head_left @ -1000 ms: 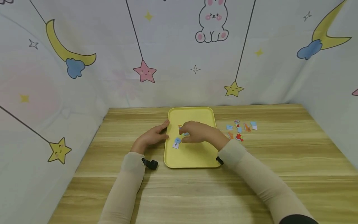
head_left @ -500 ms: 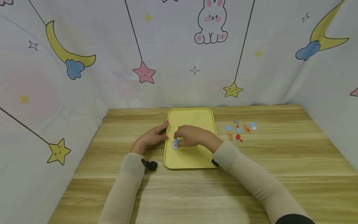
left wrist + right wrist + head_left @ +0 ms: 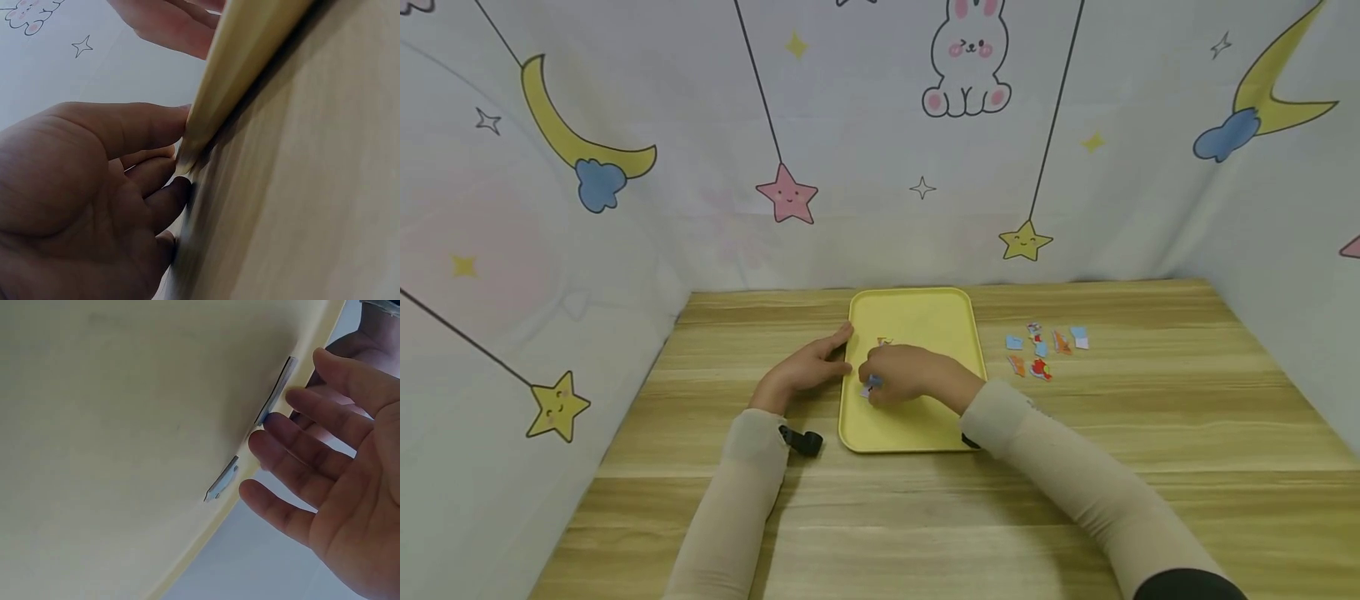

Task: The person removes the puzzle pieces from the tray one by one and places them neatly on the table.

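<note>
A yellow tray [image 3: 917, 437] lies on the wooden table. My left hand [image 3: 805, 367] is at its left side, thumb and fingertips touching the rim, thumb and forefinger spread apart. My right hand [image 3: 910, 375] is low over the left part of the tray. Its fingers are loosely bent, and the fingertips touch or nearly touch a flat puzzle piece [image 3: 867, 392] with blue and white print. In the right wrist view that piece [image 3: 278, 387] lies on the tray by the fingertips. Another puzzle piece [image 3: 222, 481] lies nearby. Part of an orange-marked piece [image 3: 884, 340] shows behind the right hand, which hides the rest.
Several loose puzzle pieces lie on the table right of the tray, among them a blue one [image 3: 1014, 342], a red one [image 3: 1041, 369] and a blue-and-white one [image 3: 1079, 337]. A printed cloth [image 3: 865, 250] hangs behind the table.
My right hand has moved left and toward me across the tray, down over the blue-and-white puzzle piece, and covers most of it now. The left hand stays at the rim.
</note>
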Demonstrator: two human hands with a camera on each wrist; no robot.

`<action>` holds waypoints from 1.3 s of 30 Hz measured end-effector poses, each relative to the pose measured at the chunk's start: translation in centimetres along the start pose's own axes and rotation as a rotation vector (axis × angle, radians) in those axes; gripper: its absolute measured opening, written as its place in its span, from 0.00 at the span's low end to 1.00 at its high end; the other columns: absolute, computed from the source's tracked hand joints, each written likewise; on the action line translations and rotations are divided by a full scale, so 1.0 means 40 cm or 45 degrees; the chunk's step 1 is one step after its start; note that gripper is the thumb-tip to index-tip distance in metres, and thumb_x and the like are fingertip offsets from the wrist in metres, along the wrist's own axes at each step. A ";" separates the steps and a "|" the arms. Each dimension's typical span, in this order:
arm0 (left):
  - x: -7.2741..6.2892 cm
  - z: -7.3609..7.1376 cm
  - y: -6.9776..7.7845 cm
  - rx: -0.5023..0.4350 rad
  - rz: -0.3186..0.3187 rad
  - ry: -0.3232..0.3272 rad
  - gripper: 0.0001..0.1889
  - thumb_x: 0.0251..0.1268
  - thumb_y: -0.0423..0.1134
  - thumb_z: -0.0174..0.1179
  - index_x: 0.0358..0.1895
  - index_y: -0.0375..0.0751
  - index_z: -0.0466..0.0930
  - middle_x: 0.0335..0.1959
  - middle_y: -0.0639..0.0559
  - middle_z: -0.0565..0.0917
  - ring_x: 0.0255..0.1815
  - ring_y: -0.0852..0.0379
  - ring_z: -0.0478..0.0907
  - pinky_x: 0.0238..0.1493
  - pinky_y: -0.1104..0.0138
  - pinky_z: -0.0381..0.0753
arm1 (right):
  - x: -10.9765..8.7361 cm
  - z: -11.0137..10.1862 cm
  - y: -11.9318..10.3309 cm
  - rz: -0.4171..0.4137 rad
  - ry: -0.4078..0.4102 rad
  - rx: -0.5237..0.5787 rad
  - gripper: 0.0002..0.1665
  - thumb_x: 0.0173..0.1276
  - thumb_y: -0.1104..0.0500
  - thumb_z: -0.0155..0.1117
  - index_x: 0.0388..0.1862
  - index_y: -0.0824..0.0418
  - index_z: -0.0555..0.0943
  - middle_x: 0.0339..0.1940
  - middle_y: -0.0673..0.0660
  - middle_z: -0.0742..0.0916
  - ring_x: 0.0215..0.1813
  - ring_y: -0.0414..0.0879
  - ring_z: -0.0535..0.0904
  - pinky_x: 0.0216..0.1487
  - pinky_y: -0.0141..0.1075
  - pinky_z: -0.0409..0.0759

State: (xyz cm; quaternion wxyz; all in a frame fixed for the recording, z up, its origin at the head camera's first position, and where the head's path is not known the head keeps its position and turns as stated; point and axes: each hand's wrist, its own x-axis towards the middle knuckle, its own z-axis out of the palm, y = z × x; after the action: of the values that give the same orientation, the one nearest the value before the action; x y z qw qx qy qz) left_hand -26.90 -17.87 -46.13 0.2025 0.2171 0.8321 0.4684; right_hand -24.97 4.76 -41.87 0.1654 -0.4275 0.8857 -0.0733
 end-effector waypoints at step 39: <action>0.001 -0.003 -0.005 0.038 0.040 -0.011 0.40 0.81 0.31 0.56 0.85 0.29 0.43 0.87 0.37 0.41 0.87 0.40 0.36 0.84 0.45 0.40 | 0.016 0.013 -0.008 -0.023 -0.013 0.011 0.11 0.73 0.62 0.71 0.53 0.60 0.87 0.51 0.55 0.83 0.44 0.43 0.77 0.48 0.35 0.81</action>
State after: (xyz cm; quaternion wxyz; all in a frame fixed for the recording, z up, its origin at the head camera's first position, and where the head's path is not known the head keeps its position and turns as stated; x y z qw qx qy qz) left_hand -27.01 -18.02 -46.25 0.1955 0.2352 0.8345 0.4582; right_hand -24.93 4.06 -42.41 0.1710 -0.4353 0.8806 -0.0764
